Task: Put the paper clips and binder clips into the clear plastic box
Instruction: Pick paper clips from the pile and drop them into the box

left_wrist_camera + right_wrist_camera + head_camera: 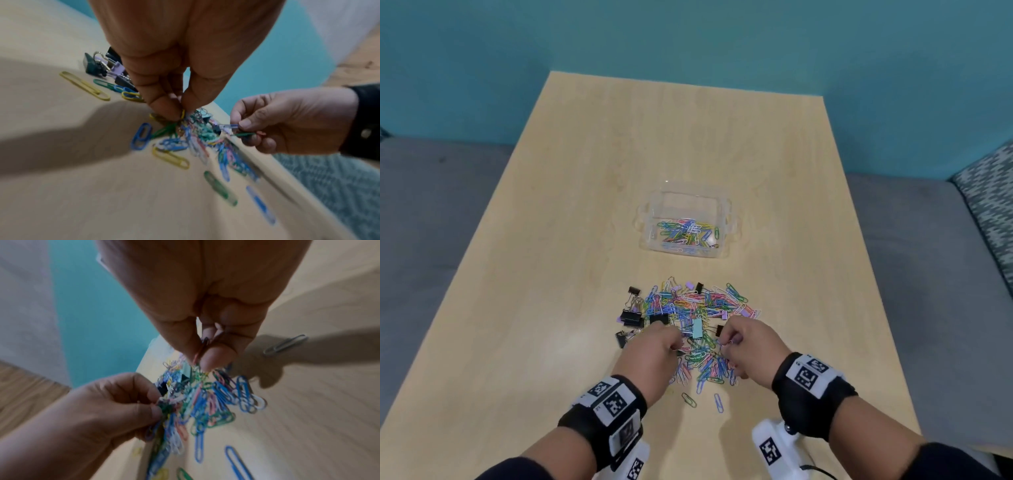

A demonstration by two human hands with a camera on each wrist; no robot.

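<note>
A heap of coloured paper clips [698, 308] lies on the wooden table [551, 274], with black and lilac binder clips [631, 317] along its left side and a teal one [697, 329] in the middle. Beyond it stands the clear plastic box [650, 219] with several paper clips inside. My left hand [654, 346] pinches paper clips at the heap's near left; its fingertips [164, 112] close on a yellow clip. My right hand [743, 342] pinches paper clips at the near right, a red one between thumb and finger [213, 358].
Loose paper clips [719, 402] lie on the table nearer to me than the heap. A grey couch [431, 222] surrounds the table, with a patterned cushion [989, 192] at the right. A teal wall stands behind.
</note>
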